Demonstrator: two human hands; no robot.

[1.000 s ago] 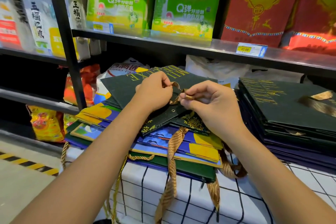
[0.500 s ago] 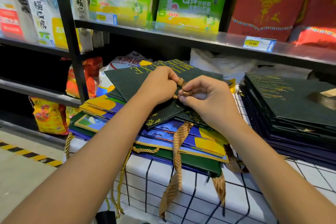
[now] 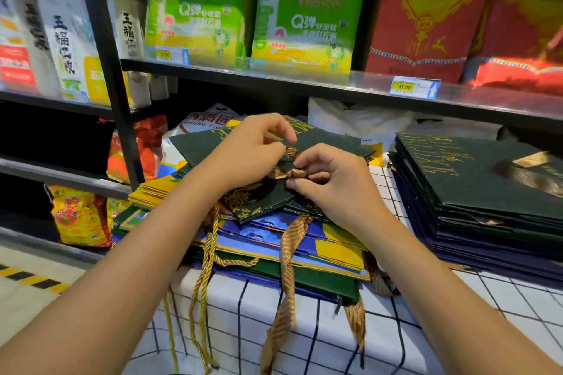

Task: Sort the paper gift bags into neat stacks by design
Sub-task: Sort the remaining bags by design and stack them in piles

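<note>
Head view. A dark green gift bag with gold lettering is shown lying flat on top of a mixed pile of gift bags at the centre of a white cloth with a black grid. The gold ribbon handle of this bag is pinched from both sides: the left hand is curled over it from the left, thumb and fingertips closed on the ribbon, and the right hand is curled over it from the right, fingertips closed on the same ribbon. The two hands are seen almost touching above the bag. Beneath the green bag, blue-and-yellow bags and further green bags are fanned out unevenly. A flat gold ribbon and a twisted gold cord are seen hanging from the pile over the cloth's front edge. To the right, just beside the pile, a neat stack of dark bags is shown, green ones on top. Behind, a black shelf is loaded with green packages and red packages; a price tag is fixed to its edge.
</note>
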